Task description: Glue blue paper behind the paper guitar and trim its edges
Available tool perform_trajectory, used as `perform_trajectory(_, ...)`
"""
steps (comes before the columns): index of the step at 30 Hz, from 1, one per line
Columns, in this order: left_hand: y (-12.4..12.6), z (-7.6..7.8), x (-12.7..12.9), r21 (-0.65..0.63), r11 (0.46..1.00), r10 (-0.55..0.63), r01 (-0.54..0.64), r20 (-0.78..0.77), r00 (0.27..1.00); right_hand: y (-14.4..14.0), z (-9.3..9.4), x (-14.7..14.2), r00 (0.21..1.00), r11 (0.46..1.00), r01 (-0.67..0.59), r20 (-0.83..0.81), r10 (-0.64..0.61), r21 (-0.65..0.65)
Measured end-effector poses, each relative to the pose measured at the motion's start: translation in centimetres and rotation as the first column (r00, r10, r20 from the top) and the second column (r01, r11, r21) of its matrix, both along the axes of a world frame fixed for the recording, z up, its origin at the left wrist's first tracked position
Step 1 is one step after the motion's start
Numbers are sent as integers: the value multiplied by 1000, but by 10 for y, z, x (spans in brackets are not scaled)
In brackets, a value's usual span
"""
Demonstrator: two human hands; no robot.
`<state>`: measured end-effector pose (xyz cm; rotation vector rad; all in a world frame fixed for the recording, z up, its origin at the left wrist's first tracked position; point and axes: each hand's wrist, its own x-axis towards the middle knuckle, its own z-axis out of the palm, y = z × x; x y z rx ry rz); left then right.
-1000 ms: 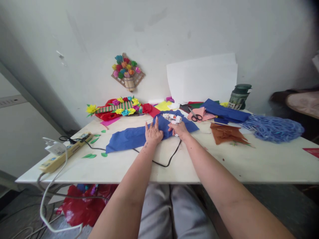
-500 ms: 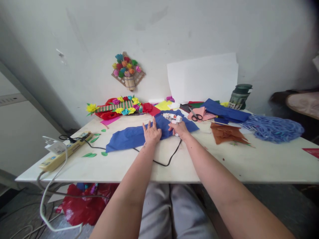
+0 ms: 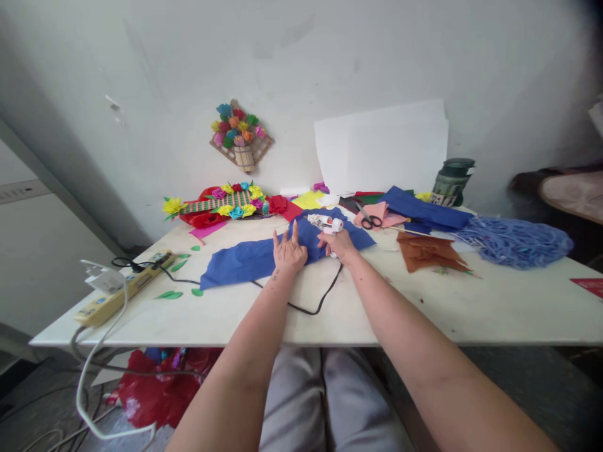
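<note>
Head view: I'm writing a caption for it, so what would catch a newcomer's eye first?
The two bare hands mid-table: the left hand lies flat on a blue crepe paper sheet, the right hand grips a white glue gun. Behind them, a paper flower bouquet hangs on the wall, and blue yarn is heaped at right.

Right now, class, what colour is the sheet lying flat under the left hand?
Blue: the paper sheet under the left hand is plain blue, seen in the head view.
</note>
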<state>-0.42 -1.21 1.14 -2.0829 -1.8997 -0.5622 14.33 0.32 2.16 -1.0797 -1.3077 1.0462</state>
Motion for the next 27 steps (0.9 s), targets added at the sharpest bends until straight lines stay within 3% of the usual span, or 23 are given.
perform_trajectory(9,0,-1,1,18,1000,-8,10,-100,995,4,-3,1,1000,1000,1,26,-1,-3)
perform_trajectory(18,-4,0,2,7,1000,30,-30,10,999,0,1,0,1000,1000,5,3,-5,-9)
perform_trajectory(27,-4,1,2,24,1000,5,-5,-14,1000,1,0,1,1000,1000,-4,0,4,2)
